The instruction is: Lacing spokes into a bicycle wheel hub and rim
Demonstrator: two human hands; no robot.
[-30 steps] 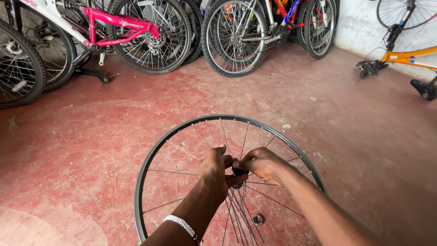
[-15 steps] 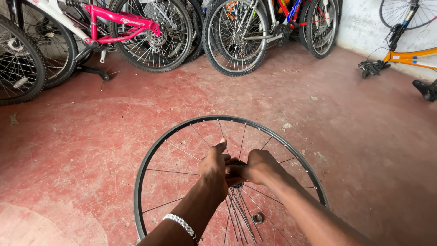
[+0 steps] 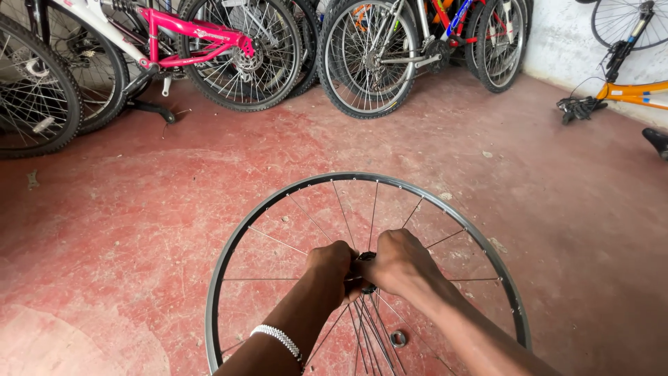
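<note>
A worn red concrete floor (image 3: 139,209) fills most of the frame, scuffed pale in patches. Along the upper edge stands a row of parked bicycles: a pink-and-white framed bicycle (image 3: 188,35) at the upper left, a bicycle with a red and blue frame (image 3: 445,28) at the upper middle, and an orange-framed bicycle (image 3: 637,90) lying against the white wall at the upper right. In the lower middle of the frame sits a bare bicycle wheel with a grey metal rim and thin steel spokes (image 3: 278,198), with no tyre on it; its rim runs from the frame's bottom edge up to just above the centre, and its lower part is cut off by the bottom edge. Both forearms reach in from the bottom of the frame to the middle of this wheel. The left hand (image 3: 332,268) is clenched around the dark hub (image 3: 367,257) from the left, and the right hand (image 3: 402,263) is clenched on it from the right, so the two hands nearly touch and hide most of the hub. A white beaded bracelet (image 3: 278,338) circles the left wrist. A small silver metal ring (image 3: 399,339) lies on the floor inside the rim, just below the right forearm, seen between the spokes.
</note>
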